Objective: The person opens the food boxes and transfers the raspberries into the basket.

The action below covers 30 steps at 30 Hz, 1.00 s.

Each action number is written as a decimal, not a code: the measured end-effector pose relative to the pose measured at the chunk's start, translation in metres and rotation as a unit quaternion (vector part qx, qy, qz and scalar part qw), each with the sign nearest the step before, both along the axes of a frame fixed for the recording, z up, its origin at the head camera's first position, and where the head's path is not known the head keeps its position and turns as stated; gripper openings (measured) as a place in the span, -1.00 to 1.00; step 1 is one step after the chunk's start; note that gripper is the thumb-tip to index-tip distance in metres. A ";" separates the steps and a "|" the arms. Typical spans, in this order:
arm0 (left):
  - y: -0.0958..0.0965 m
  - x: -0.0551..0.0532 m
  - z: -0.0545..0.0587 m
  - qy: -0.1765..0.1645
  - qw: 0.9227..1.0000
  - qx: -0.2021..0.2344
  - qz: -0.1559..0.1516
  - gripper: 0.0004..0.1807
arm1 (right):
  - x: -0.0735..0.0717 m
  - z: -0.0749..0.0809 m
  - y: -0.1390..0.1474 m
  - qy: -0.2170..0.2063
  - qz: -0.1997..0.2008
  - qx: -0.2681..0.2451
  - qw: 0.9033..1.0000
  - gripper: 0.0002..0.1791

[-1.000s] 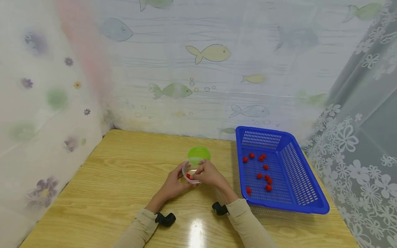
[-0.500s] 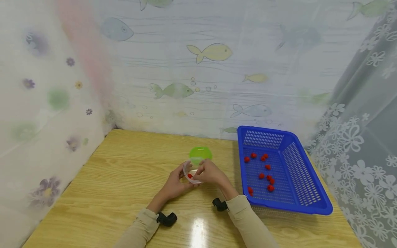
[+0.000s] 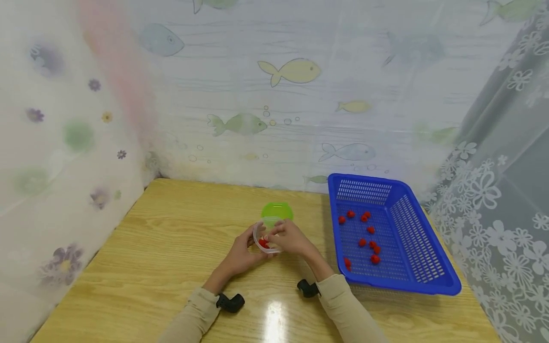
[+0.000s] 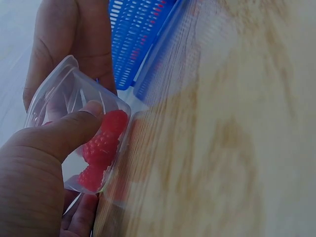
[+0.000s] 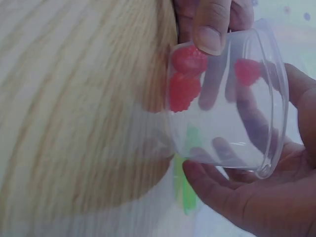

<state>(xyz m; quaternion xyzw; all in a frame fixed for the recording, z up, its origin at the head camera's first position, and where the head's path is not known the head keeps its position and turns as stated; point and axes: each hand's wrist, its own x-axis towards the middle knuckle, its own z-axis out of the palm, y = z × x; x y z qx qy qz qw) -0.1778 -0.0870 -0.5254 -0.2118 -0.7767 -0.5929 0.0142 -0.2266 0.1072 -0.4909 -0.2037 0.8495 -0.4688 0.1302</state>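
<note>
My left hand grips a clear plastic tub just above the table, its thumb on the tub's outer wall in the left wrist view. Red raspberries lie against the tub's bottom. My right hand reaches into the mouth of the tub from the right. In the right wrist view, one raspberry shows through the plastic at that hand's fingertips, away from the bottom, seemingly pinched. Some of the right fingers lie along the outside of the tub. The tub wall partly blurs the fingertips.
A green lid lies on the wooden table behind the tub. To the right stands a blue plastic basket with several raspberries spread over its floor. Patterned curtains hang behind and on both sides.
My right fingers have shifted and risen slightly in the tub's mouth, and more red shows inside. The left hand and tub stay nearly in place.
</note>
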 end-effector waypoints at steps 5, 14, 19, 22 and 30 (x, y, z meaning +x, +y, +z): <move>0.000 0.001 0.000 -0.004 1.000 0.005 0.001 -0.04 | 0.003 -0.001 -0.001 -0.032 -0.027 -0.048 0.998 -0.72; 0.001 -0.001 0.000 0.005 1.000 0.008 0.000 -0.06 | 0.004 -0.002 0.000 -0.011 -0.035 -0.084 0.996 -0.75; 0.001 -0.001 0.000 0.006 1.000 0.013 0.001 -0.07 | 0.003 -0.001 -0.001 0.037 -0.068 -0.102 0.992 -0.76; 0.001 -0.001 0.000 0.004 1.000 0.012 0.001 -0.06 | 0.004 0.002 -0.002 0.074 -0.092 -0.124 0.985 -0.77; 0.001 0.000 0.001 0.005 1.000 0.005 0.004 -0.06 | 0.008 0.008 -0.004 0.092 -0.130 -0.182 0.970 -0.76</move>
